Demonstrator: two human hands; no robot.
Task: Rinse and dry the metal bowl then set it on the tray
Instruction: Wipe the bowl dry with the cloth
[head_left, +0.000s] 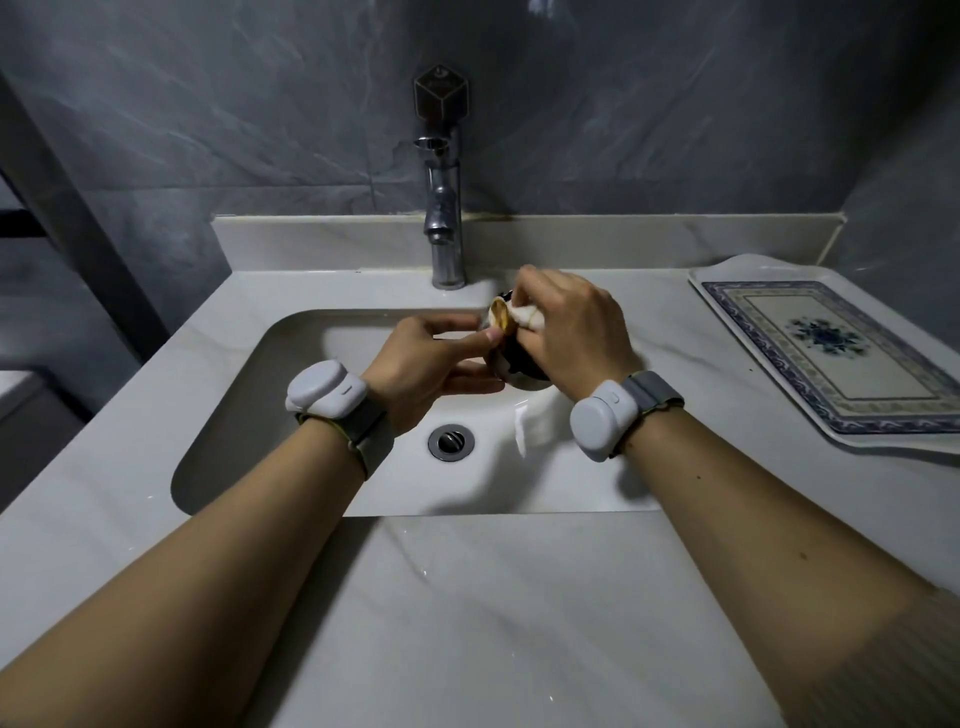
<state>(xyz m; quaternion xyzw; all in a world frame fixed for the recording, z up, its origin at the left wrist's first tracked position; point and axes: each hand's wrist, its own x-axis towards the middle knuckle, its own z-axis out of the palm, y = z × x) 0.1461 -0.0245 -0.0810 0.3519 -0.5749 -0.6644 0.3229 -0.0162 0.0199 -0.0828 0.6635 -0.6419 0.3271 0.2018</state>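
Metal bowl (500, 318) is held above the sink (311, 499) by the left hand (426, 366). A white cloth (527, 315), gripped in the right hand (569, 327), is pressed against it.

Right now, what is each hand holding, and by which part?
The left hand pinches the small metal bowl by its rim, over the sink. The right hand grips a white tissue, pressing it against the bowl.

Small dark bowl (506, 358) with gold rim, tilted above basin; patterned tray (831, 358) right.
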